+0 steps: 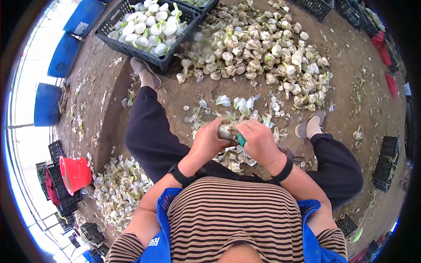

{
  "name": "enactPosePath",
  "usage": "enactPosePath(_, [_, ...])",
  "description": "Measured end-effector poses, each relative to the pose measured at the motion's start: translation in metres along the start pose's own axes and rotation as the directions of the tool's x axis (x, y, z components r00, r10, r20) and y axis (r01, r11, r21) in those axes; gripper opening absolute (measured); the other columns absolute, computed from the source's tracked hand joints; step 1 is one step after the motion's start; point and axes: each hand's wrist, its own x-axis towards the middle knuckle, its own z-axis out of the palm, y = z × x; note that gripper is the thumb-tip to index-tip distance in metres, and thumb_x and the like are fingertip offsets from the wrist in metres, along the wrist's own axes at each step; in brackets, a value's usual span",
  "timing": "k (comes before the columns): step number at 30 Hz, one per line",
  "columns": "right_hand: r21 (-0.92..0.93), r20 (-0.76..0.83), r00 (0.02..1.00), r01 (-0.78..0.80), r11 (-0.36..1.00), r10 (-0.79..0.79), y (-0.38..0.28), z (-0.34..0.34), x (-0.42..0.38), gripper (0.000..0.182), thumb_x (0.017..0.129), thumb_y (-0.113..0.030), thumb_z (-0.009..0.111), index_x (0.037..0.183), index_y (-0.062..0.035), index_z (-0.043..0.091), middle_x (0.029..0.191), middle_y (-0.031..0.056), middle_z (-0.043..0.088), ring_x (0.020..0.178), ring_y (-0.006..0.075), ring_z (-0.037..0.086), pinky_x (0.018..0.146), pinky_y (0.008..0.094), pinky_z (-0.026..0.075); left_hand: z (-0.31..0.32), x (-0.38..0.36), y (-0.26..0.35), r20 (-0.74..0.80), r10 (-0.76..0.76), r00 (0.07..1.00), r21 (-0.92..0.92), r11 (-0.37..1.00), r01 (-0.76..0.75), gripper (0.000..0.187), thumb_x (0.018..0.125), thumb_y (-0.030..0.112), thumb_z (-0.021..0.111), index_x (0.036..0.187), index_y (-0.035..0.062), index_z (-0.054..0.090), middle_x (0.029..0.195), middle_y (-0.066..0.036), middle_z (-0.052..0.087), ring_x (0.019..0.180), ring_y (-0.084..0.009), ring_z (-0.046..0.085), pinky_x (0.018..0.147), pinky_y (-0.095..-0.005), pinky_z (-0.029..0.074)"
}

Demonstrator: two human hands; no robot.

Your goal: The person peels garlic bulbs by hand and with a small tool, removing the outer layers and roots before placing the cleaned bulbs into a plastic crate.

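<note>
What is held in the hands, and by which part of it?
A garlic bulb: the left hand grips its pale rounded side; the right hand is at its opposite end. Root or stem end, I cannot tell.

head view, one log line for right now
left hand: holds garlic bulb | right hand: at bulb, green item | crate: white bulbs

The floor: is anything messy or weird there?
Yes, papery peelings lie scattered over the ground, with a heap of peelings near the red bucket. They look untidy because they're loose, not in a container. Nothing looks clearly broken.
</note>
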Motion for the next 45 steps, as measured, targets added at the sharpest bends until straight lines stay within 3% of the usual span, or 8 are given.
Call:
enactPosePath(9, [-0.023,0.070,0.997,-0.037,0.999,0.039,0.024,0.004,0.003,0.025,0.067,0.002,0.055,0.092,-0.0037,0.056,0.083,0.0116,0.059,0.082,0.0282,0.058,0.070,0.0358,0.049,0.001,-0.006,0.003,0.000,0.128,0.992,0.046,0.991,-0.128,0.064,0.056,0.020,0.084,0.107,0.0033,0.050,0.090,-0.019,0.062,0.086,-0.0367,0.060,0.073,-0.0403,0.047])
enactPosePath(12, [-0.053,-0.010,0.963,-0.269,0.962,0.269,0.030,0.004,0.003,0.026,0.069,0.001,0.059,0.095,-0.0017,0.059,0.085,0.0146,0.062,0.081,0.0321,0.060,0.071,0.0372,0.050,-0.003,-0.004,0.001,0.001,0.088,0.996,0.026,0.996,-0.087,0.063,0.056,0.018,0.084,0.107,0.0030,0.050,0.090,-0.020,0.062,0.086,-0.0373,0.060,0.073,-0.0412,0.047])
enactPosePath(15, [0.425,0.083,0.942,-0.329,0.844,0.325,0.002,-0.010,0.005,0.027,0.070,0.001,0.062,0.096,-0.0026,0.061,0.086,0.0148,0.062,0.078,0.0320,0.061,0.069,0.0361,0.050,-0.005,-0.002,-0.005,0.004,0.037,0.999,0.062,0.997,-0.037,0.061,0.059,0.016,0.082,0.110,0.0046,0.050,0.094,-0.017,0.062,0.090,-0.0327,0.061,0.077,-0.0373,0.047])
enactPosePath(18, [0.197,-0.019,0.993,-0.110,0.974,0.116,0.000,0.000,0.001,0.025,0.069,0.000,0.063,0.094,-0.0034,0.062,0.084,0.0136,0.062,0.076,0.0311,0.061,0.068,0.0361,0.050,0.005,-0.002,-0.009,-0.072,0.218,0.973,0.188,0.961,-0.202,0.062,0.057,0.013,0.082,0.110,0.0043,0.051,0.092,-0.019,0.062,0.092,-0.0369,0.057,0.078,-0.0420,0.046])
enactPosePath(28, [-0.019,0.111,0.975,-0.189,0.982,0.190,0.021,0.000,0.005,0.025,0.069,0.004,0.058,0.093,-0.0026,0.059,0.082,0.0147,0.062,0.079,0.0327,0.061,0.067,0.0378,0.049,-0.003,-0.008,-0.003,-0.017,0.348,0.937,0.128,0.930,-0.343,0.063,0.057,0.012,0.081,0.112,0.0069,0.052,0.100,-0.016,0.060,0.097,-0.0356,0.055,0.082,-0.0395,0.045])
enactPosePath(32, [-0.013,0.014,0.934,-0.357,0.934,0.357,0.018,0.000,0.003,0.026,0.069,0.003,0.059,0.094,-0.0025,0.059,0.082,0.0156,0.061,0.078,0.0331,0.060,0.066,0.0376,0.049,-0.005,-0.005,-0.006,-0.043,0.322,0.946,0.235,0.923,-0.304,0.065,0.056,0.009,0.080,0.113,0.0068,0.049,0.097,-0.017,0.060,0.094,-0.0366,0.054,0.080,-0.0416,0.045])
enactPosePath(34, [0.448,0.182,0.891,-0.452,0.772,0.416,-0.002,-0.010,0.007,0.024,0.069,0.002,0.060,0.092,-0.0024,0.059,0.080,0.0163,0.060,0.077,0.0339,0.059,0.065,0.0381,0.048,-0.002,-0.005,-0.008,-0.044,0.293,0.955,0.261,0.926,-0.272,0.064,0.057,0.007,0.079,0.113,0.0068,0.047,0.093,-0.017,0.059,0.090,-0.0372,0.055,0.077,-0.0432,0.046])
enactPosePath(45, [0.229,0.085,0.974,-0.224,0.947,0.209,-0.003,0.002,0.001,0.014,0.071,0.002,0.058,0.084,-0.0019,0.059,0.079,0.0161,0.061,0.073,0.0347,0.059,0.063,0.0391,0.047,-0.007,-0.006,-0.009,-0.006,0.335,0.942,0.267,0.909,-0.322,0.068,0.058,0.009,0.080,0.116,0.0068,0.044,0.097,-0.018,0.058,0.091,-0.0374,0.056,0.075,-0.0423,0.047])
